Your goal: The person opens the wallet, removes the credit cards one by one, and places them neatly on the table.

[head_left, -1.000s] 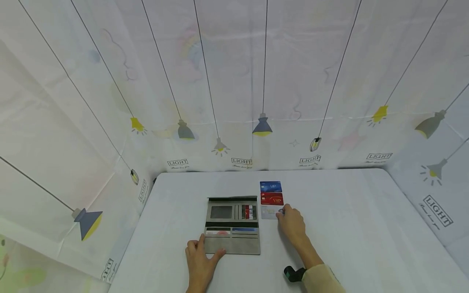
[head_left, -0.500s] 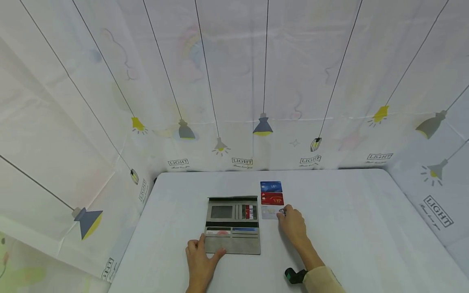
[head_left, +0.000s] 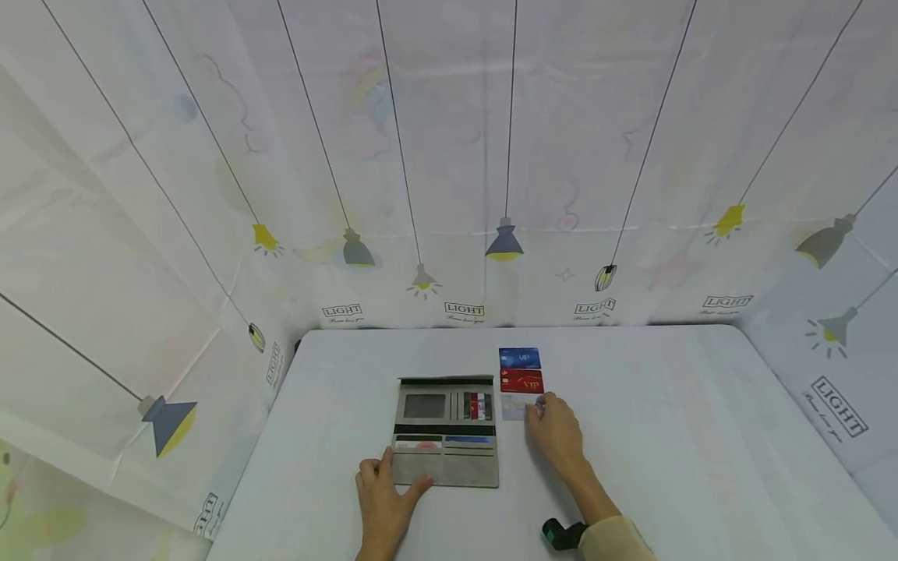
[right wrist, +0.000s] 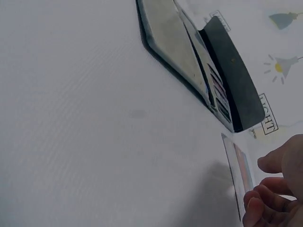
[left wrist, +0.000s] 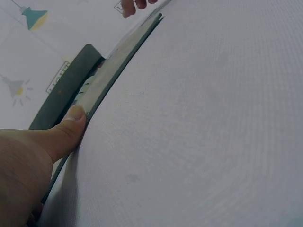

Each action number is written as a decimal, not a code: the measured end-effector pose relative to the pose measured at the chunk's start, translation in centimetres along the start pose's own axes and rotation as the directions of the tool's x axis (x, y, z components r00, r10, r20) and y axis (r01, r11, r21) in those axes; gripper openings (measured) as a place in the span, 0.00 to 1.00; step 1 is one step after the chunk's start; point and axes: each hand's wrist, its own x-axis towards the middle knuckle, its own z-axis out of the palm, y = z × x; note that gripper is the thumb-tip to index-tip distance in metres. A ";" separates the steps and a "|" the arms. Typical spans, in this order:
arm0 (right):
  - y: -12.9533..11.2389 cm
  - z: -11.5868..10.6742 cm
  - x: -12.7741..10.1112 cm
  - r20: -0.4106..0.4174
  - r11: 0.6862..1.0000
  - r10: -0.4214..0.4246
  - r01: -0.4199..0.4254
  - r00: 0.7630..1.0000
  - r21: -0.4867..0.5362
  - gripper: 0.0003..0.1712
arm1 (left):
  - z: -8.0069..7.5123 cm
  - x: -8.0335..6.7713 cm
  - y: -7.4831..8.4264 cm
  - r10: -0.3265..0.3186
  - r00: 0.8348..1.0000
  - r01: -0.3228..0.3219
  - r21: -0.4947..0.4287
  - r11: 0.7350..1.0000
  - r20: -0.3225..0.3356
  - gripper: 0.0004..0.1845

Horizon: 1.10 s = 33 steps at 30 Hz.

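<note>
Two hands working: L hand (head_left: 387, 502) bracing unfolded wallet (head_left: 443, 471), R hand (head_left: 559, 436) touching pale card (head_left: 515, 407).
R's edging slightly L over card vs a sec ago; card's still lying on table (head_left: 666, 421), just nearside of red card (head_left: 521, 381), so it's sitting unlifted. R thumb & fingers showing apart in wrist cam, can't tell if pinching; L thumb/index spreading apart, touching wallet's near & L edges.

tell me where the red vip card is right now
In the head view, the red VIP card lies on the table, right of the open wallet, between the blue card and the pale card by the right hand.
</note>
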 end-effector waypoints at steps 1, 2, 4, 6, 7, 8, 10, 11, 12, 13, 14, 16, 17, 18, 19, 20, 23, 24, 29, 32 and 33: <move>-0.3 0.0 -0.1 -0.002 1.000 -0.002 0.002 1.000 0.005 0.18 | 0.0 0.0 0.0 0.002 1.000 -0.002 0.001 1.000 -0.002 0.54; -0.5 0.1 -0.2 -0.004 1.000 -0.004 0.004 1.000 0.014 0.17 | 0.0 0.0 0.0 0.003 1.000 -0.003 0.002 1.000 -0.003 0.54; -1.0 0.2 -0.3 -0.001 0.999 -0.016 0.016 1.000 0.038 0.15 | 0.1 0.0 0.1 0.007 1.000 -0.007 0.001 1.000 -0.011 0.53; -1.6 0.5 -0.4 0.006 0.998 -0.032 0.032 0.999 0.060 0.14 | 0.1 -0.1 0.2 0.007 1.000 -0.007 -0.002 1.000 -0.013 0.53; -1.8 0.6 -0.5 0.013 0.997 -0.038 0.037 0.999 0.070 0.14 | 0.1 -0.1 0.2 0.006 1.000 -0.006 -0.002 1.000 -0.014 0.53; -2.0 0.7 -0.5 0.021 0.996 -0.046 0.045 0.999 0.079 0.14 | 0.1 -0.1 0.2 0.004 1.000 -0.004 -0.004 1.000 -0.015 0.53; -2.5 0.9 -0.7 0.030 0.994 -0.066 0.063 0.997 0.088 0.13 | 0.0 -0.1 0.2 0.003 1.000 -0.004 -0.006 1.000 -0.013 0.53; -2.6 1.0 -0.8 0.030 0.993 -0.075 0.072 0.997 0.092 0.12 | 0.0 -0.1 0.2 0.003 1.000 -0.003 -0.005 1.000 -0.011 0.53; -2.9 1.1 -0.9 0.037 0.992 -0.085 0.081 0.996 0.095 0.12 | 0.0 -0.1 0.2 0.002 1.000 -0.002 -0.006 1.000 -0.009 0.54; -3.1 1.2 -1.0 0.043 0.991 -0.096 0.092 0.994 0.098 0.12 | 0.0 -0.1 0.2 0.002 1.000 -0.002 -0.006 1.000 -0.007 0.54; -3.3 1.3 -1.1 0.048 0.989 -0.111 0.106 0.993 0.104 0.12 | 0.0 -0.1 0.2 0.002 1.000 -0.002 -0.006 1.000 -0.005 0.54; -3.8 1.5 -1.3 0.060 0.984 -0.138 0.131 0.989 0.117 0.12 | 0.0 -0.1 0.1 0.006 1.000 -0.006 -0.006 1.000 -0.005 0.54; -4.0 1.6 -1.3 0.067 0.982 -0.150 0.140 0.986 0.126 0.11 | 0.0 -0.1 0.1 0.006 1.000 -0.006 -0.007 1.000 -0.003 0.54; -4.2 1.7 -1.4 0.076 0.980 -0.161 0.150 0.984 0.130 0.11 | -0.1 -0.1 0.1 0.007 1.000 -0.007 -0.010 1.000 -0.005 0.54; -4.4 1.9 -1.5 0.079 0.979 -0.169 0.158 0.982 0.132 0.11 | -0.1 -0.1 0.1 0.009 1.000 -0.009 -0.009 1.000 -0.008 0.54; -4.5 2.0 -1.6 0.080 0.977 -0.179 0.167 0.981 0.133 0.11 | -0.1 -0.1 0.0 0.010 1.000 -0.010 -0.010 1.000 -0.008 0.54; -5.1 2.6 -1.7 0.088 0.974 -0.200 0.188 0.976 0.129 0.10 | -0.1 -0.1 0.0 0.011 1.000 -0.011 -0.018 1.000 -0.011 0.54; -5.3 2.7 -1.8 0.094 0.972 -0.209 0.196 0.973 0.129 0.10 | -0.1 -0.1 0.0 0.011 1.000 -0.011 -0.016 1.000 -0.012 0.54; -6.6 3.3 -2.5 0.139 0.953 -0.270 0.245 0.953 0.176 0.08 | 0.0 -0.2 0.0 0.028 0.999 -0.028 -0.005 1.000 -0.043 0.53; -7.2 3.8 -2.9 0.156 0.941 -0.309 0.277 0.938 0.196 0.07 | 0.1 -0.2 -0.1 0.041 0.997 -0.042 -0.005 0.999 -0.063 0.53; -7.4 3.9 -3.0 0.161 0.939 -0.313 0.279 0.936 0.201 0.07 | 0.1 -0.2 -0.1 0.042 0.997 -0.043 -0.010 0.999 -0.063 0.52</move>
